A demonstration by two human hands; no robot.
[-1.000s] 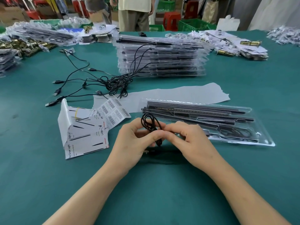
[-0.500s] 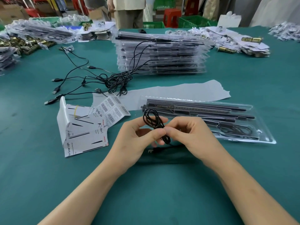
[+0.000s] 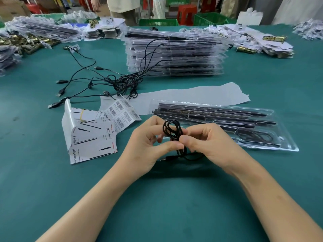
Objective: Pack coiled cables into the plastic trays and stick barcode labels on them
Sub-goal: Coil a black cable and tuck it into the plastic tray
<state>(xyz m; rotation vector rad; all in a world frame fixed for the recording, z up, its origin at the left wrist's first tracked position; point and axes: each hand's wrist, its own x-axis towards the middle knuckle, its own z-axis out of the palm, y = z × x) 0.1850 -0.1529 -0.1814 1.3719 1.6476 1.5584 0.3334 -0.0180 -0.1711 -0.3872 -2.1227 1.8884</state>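
Above the green table, our left hand and right hand both pinch the black coiled cable with thumbs and curled fingers, just in front of the plastic tray. The barcode labels lie to the left against printed cards reading "Grow Light".

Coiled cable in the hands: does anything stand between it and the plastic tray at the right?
Nothing visible does. The left hand and right hand pinch the coiled cable close to the plastic tray's left end, with no object between.
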